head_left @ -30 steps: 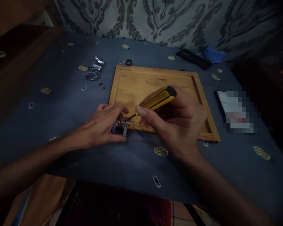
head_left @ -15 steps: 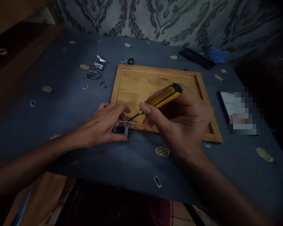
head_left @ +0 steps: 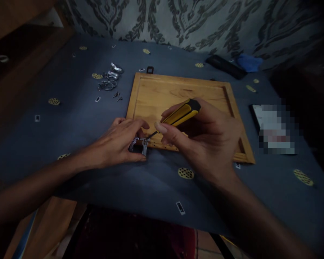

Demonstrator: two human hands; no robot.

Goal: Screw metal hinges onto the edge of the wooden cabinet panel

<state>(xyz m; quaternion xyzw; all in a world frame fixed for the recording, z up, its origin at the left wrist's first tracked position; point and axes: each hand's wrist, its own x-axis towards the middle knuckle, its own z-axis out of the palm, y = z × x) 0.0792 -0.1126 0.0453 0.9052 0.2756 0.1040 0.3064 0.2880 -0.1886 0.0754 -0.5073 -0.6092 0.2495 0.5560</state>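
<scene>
My right hand [head_left: 207,140] is closed around the yellow and black handle of a screwdriver [head_left: 179,114], tilted down to the left. The screwdriver's tip meets a shiny metal clasp [head_left: 145,146] at the near left corner of a framed wooden panel [head_left: 156,93]. Thumb and fingers of my left hand [head_left: 121,140] are closed on that clasp, steadying it against the panel's near edge. Small dark holes run along this edge to the right of the clasp. Whether a screw sits under the tip is too small to see.
Several loose metal clasps [head_left: 112,75] and small screws [head_left: 117,96] lie left of the panel. A phone [head_left: 256,118] rests on the right. Behind the panel are a dark elongated case [head_left: 226,67] and a blue cloth [head_left: 250,63]. A patterned blue cloth [head_left: 78,90] covers the table.
My right hand has shifted and turned slightly, bringing the screwdriver's handle end a little left and down. The tip stays at the clasp, and my left hand has not moved.
</scene>
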